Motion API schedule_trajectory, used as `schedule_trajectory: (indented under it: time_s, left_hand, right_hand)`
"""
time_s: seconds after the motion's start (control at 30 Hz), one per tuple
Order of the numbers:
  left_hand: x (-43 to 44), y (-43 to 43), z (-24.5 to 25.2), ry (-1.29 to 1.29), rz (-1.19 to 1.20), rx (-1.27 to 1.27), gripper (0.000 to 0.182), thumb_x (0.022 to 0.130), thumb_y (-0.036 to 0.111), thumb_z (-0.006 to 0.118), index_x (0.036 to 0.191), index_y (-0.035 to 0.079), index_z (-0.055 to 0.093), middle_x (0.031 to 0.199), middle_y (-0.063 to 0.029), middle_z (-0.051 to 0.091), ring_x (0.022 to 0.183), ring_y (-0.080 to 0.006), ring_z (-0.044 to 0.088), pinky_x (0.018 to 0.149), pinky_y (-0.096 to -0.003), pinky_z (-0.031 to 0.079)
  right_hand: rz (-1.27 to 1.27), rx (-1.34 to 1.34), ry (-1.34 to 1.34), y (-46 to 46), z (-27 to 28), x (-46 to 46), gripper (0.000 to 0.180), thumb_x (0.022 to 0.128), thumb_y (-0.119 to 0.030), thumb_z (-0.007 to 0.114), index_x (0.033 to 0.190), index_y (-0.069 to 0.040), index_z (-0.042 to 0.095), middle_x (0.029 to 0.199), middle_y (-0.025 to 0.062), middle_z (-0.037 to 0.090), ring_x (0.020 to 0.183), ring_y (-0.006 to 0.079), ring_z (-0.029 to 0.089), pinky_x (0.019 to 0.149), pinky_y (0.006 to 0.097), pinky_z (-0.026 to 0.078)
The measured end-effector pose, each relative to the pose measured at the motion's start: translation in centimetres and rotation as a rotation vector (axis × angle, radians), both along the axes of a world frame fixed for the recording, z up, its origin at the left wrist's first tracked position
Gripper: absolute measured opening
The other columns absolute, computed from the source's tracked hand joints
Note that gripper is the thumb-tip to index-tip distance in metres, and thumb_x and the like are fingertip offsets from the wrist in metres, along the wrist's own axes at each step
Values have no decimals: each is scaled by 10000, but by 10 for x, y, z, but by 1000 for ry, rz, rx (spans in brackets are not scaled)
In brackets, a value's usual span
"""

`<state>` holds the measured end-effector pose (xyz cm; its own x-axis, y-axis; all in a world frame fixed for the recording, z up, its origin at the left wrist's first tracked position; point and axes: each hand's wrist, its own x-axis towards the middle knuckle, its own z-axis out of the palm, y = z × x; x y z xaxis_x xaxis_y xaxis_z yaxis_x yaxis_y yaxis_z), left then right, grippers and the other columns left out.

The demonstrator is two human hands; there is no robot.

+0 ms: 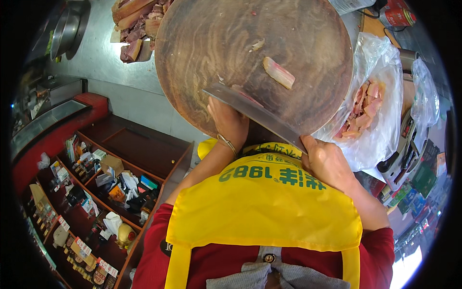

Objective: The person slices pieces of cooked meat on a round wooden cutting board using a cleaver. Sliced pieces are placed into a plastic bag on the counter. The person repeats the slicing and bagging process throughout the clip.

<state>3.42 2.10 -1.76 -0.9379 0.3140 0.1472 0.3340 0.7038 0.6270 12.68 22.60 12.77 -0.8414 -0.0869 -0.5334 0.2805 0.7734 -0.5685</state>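
My right hand [325, 162] grips the handle of a cleaver [258, 116], whose broad blade slants across the near part of a round wooden chopping block [202, 43]. My left hand [229, 117] rests at the block's near edge, just behind the blade; the steel partly hides its fingers, so whether they pinch anything is unclear. Along the blade's far side a thin meat strip [248, 96] shows in part. Farther out lie a pale, pink-streaked strip of fatty meat [279, 73] and a small scrap [257, 45].
Right of the block, a clear plastic bag [388, 139] holds sliced meat [368, 106]. Larger meat chunks [139, 25] are piled on the metal counter [104, 61] at left, with a metal bowl [66, 32] beyond. Cluttered wooden shelving [144, 150] stands below left.
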Motion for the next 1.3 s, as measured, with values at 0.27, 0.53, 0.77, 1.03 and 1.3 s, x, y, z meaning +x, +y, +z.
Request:
schedule_trajectory:
  time_s: [0.27,0.53,0.77,1.03,1.3]
  left_hand:
    - [-2,6,1,61,24,-37,344,766,125,642,1079,53,516,994,-167,473,948,-388,461,808,-486,349]
    - [-10,12,7,5,49,-20,281,816,178,600,1057,60,512,973,-162,480,918,-386,473,781,-480,352]
    - [-2,9,-4,-22,85,-40,354,785,151,630,1083,35,479,1013,-182,472,983,-401,456,826,-495,341]
    - [-3,8,1,32,25,-26,378,739,73,646,1053,39,439,1045,-190,447,1019,-412,433,867,-503,322]
    - [-7,13,3,163,46,-91,259,754,75,599,932,49,411,967,-186,462,901,-394,467,762,-503,345]
  right_hand:
    - [-18,-52,-119,-10,8,-33,136,796,-18,556,916,46,563,647,292,569,661,460,601,614,503,483]
    - [19,-86,80,-27,-15,-68,90,806,-16,549,856,58,545,637,306,551,676,481,586,622,522,474]
    - [0,-28,-32,-15,5,-45,128,804,-26,564,908,47,567,658,301,569,682,468,601,624,506,486]
    - [-26,8,-92,-7,13,-22,165,798,-12,568,951,50,582,648,300,561,659,456,604,611,493,485]
    - [-21,-58,-134,-7,16,-41,94,806,-11,547,855,65,576,635,308,544,663,477,583,610,503,472]
